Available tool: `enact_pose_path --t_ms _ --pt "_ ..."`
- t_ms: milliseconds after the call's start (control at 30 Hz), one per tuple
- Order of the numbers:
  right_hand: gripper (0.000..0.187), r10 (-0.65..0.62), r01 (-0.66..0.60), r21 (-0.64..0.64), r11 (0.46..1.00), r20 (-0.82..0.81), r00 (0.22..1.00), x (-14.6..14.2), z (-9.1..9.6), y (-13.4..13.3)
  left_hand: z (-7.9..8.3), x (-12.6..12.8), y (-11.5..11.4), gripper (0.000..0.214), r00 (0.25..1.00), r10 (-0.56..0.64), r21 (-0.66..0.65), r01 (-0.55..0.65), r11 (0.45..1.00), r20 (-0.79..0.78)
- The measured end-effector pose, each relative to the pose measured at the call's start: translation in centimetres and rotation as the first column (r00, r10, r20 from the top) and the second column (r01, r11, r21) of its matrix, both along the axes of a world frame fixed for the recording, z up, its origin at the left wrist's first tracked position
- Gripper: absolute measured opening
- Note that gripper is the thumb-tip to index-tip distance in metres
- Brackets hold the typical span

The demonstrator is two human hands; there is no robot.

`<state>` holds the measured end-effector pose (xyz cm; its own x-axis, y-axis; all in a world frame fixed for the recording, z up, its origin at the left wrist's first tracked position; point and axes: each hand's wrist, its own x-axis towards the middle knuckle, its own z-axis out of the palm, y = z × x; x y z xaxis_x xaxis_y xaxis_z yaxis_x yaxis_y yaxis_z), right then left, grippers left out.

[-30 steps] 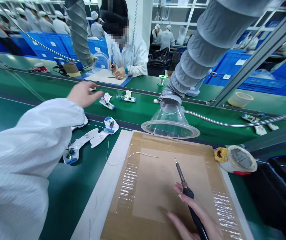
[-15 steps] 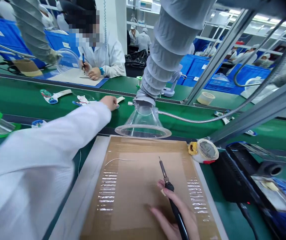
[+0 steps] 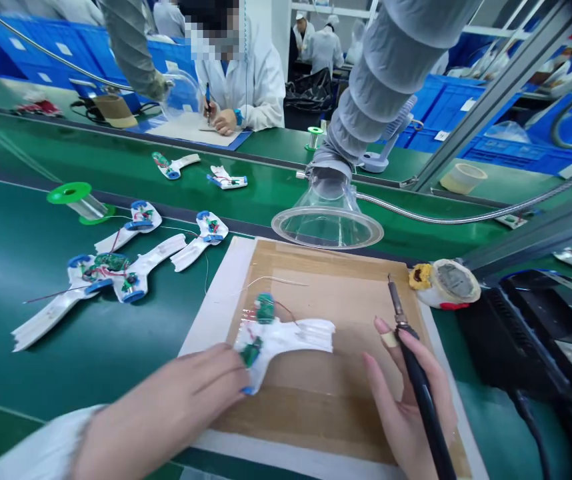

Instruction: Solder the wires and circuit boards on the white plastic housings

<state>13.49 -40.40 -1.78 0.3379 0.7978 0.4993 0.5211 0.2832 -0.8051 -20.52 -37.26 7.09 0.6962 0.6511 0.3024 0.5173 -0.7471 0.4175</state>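
My left hand (image 3: 186,393) rests at the near left edge of the brown work mat (image 3: 336,400), its fingers pinched on the blue end of a white plastic part (image 3: 286,337) that carries small green circuit boards. The part lies across the middle of the mat. My right hand (image 3: 406,407) rests on the mat's right side, wrapped round a black soldering iron (image 3: 416,377) whose tip points up and away, toward the far edge of the mat.
Several similar white parts (image 3: 131,267) lie on the green table to the left, beside a green solder spool (image 3: 79,200). A clear fume hood (image 3: 327,223) hangs over the mat's far edge. A tip-cleaning holder (image 3: 446,283) sits right. Two parts (image 3: 226,179) lie on the conveyor; a person works opposite.
My left arm has come back from the conveyor belt with a white part and set it on the mat. The right hand with the iron has barely shifted.
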Motion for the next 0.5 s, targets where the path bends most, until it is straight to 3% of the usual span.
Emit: enact_pose_path --t_ms 67,133,267,333,400,500 --pt "0.052 0.049 -0.045 -0.058 0.997 0.068 0.996 0.7 0.0 -0.3 -1.2 3.4 0.9 0.032 0.997 -0.07 -0.064 0.069 0.996 -0.012" --pt "0.059 0.113 -0.089 -0.147 0.985 0.162 0.98 1.4 -0.1 -0.8 -1.8 5.3 4.1 0.028 0.994 -0.089 -0.051 0.092 0.994 0.058" --pt "0.065 0.24 -0.145 -0.327 0.934 0.273 0.931 1.8 -0.2 -1.6 -3.5 7.0 12.0 0.029 0.995 0.1 0.129 -0.102 0.986 0.016" --pt "0.058 0.261 -0.159 -0.343 0.926 0.277 0.925 1.6 -0.2 -1.6 -4.6 7.7 14.2 0.03 0.994 0.108 0.128 -0.108 0.986 0.004" --pt "0.05 0.255 -0.165 -0.325 0.931 0.258 0.932 1.2 -0.2 -1.2 -5.3 8.2 14.6 0.031 0.996 0.082 0.099 -0.084 0.992 0.026" --pt "0.044 0.281 -0.205 -0.297 0.933 0.24 0.929 0.8 -0.2 0.0 -5.3 8.2 12.5 0.026 0.986 0.032 0.055 -0.042 0.998 0.163"
